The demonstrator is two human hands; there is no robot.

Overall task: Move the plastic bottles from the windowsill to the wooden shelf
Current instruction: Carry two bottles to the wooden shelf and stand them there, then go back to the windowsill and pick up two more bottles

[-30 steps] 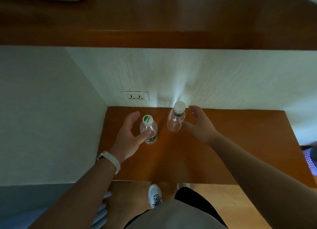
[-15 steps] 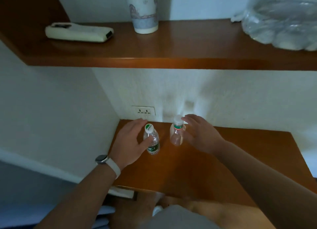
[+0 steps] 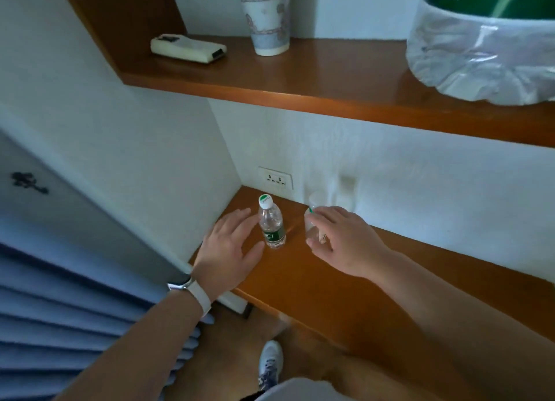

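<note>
While the green-labelled bottle stands cap-up on the lower wooden shelf, the left hand hovers just beside it, fingers spread. The right hand curls its fingers round the second upright bottle.

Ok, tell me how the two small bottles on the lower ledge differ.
The left bottle stands free, the left hand open beside it; the right bottle has the fingers of the right hand curled round it. The left bottle's cap and green label show sharply; the right bottle's are blurred and partly hidden. Both are small, clear, upright, on the wooden ledge.
</note>
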